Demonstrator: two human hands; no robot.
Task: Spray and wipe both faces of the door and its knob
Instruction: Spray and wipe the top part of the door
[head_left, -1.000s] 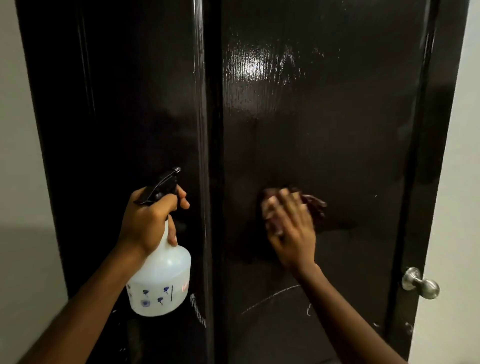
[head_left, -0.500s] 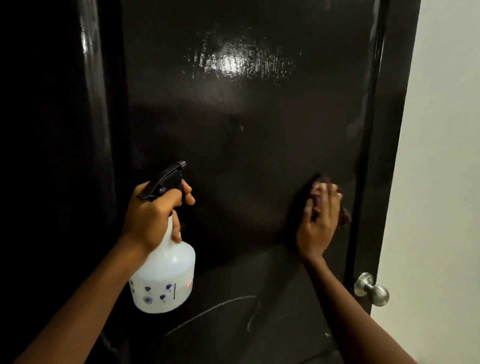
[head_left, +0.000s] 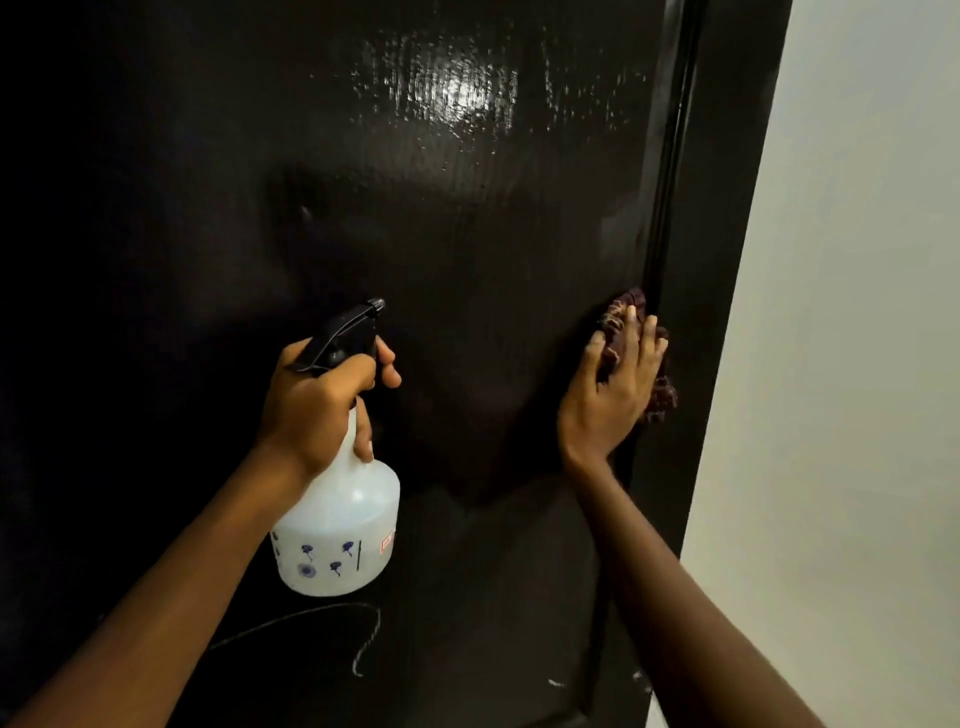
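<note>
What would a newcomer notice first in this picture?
First, the white spray bottle, held by its neck in the left hand at the centre-left. Then the right hand pressing a dark reddish cloth on the glossy black door near its right edge, below a bright wet reflection.

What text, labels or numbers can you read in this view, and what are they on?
No text is readable.
Spray bottle in the left hand: small red-bordered label, too blurred to read; blue flower prints, not text.
Door: white chalk-like scribbles near the bottom, not legible writing.
</note>
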